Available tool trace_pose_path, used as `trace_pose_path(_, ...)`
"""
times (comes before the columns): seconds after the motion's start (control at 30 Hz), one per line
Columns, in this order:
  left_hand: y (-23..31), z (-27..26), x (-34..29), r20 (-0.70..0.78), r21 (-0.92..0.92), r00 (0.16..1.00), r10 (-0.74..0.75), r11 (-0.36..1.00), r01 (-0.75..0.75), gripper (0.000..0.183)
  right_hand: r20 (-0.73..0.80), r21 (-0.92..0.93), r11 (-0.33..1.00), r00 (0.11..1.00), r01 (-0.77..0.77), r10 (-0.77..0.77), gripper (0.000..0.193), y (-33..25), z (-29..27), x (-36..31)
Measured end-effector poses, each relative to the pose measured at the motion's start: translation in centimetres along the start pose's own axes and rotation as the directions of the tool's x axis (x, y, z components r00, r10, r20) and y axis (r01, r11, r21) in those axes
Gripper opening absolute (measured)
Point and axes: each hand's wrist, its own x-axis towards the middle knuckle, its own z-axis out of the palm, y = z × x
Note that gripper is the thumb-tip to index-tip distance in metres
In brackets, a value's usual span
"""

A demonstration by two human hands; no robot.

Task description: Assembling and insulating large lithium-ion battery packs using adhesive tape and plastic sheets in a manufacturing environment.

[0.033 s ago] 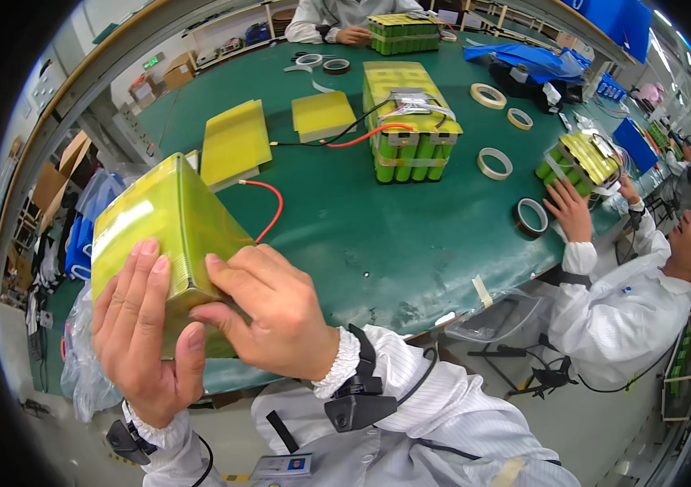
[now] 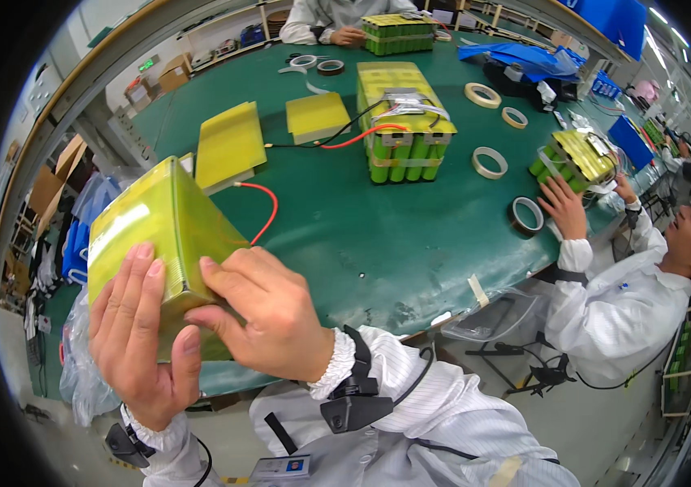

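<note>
A battery pack wrapped in glossy yellow-green sheets [image 2: 138, 219] stands at the near left of the bench, one vertical corner toward me. My left hand [image 2: 141, 349] lies against its left near face, fingers stretched out together and thumb apart. On the other side of that corner, my right hand [image 2: 274, 316] is closed, with thumb and index finger pinching at the pack's edge. What sits between those fingertips is hidden. A red wire [image 2: 271, 203] curves out from behind the pack onto the bench. Beyond it lie stacked yellow sheets [image 2: 230, 146].
Another battery pack [image 2: 400, 114] with green cells and red and black wires stands mid-bench [image 2: 329, 268]. Tape rolls [image 2: 490, 162] lie to its right. A co-worker at right handles a green pack [image 2: 574, 158]; another person sits across. A plastic bag [image 2: 86, 365] hangs at left.
</note>
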Motion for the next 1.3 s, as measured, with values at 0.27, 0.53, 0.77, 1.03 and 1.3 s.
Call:
trace_pose_path(0.27, -0.4, -0.9, -0.8, 0.014, 0.105, 1.000, -0.026, 0.994, 0.025, 0.050, -0.028, -0.014, 0.999, 0.999, 0.047, -0.047, 0.053, 0.0, 1.8, 0.0)
trace_pose_path(0.53, -1.4, 1.2, -1.0, -0.030, 0.039, 0.999, 0.037, 0.999, -0.036, 0.046, -0.054, -0.028, 0.999, 0.998, 0.044, -0.045, 0.053, 1.2, 0.8, -1.2)
trace_pose_path(0.77, -0.5, 0.6, -0.9, -0.032, 0.085, 0.999, -0.007, 0.996, 0.010, 0.045, 0.010, 0.067, 0.996, 0.998, -0.058, 0.058, 0.053, 1.3, 1.4, -2.1)
trace_pose_path(1.03, 1.7, 0.7, 1.5, -0.200, 0.043, 0.979, 0.027, 0.999, -0.019, 0.036, -0.007, 0.128, 0.987, 0.996, -0.092, 0.094, 0.047, 1.5, 0.9, -2.2)
trace_pose_path(1.3, 1.5, 0.4, 1.0, -0.239, 0.008, 0.971, 0.010, 1.000, -0.008, 0.032, 0.184, -0.245, 0.954, 0.975, 0.171, -0.128, 0.015, 3.9, -12.4, 0.2)
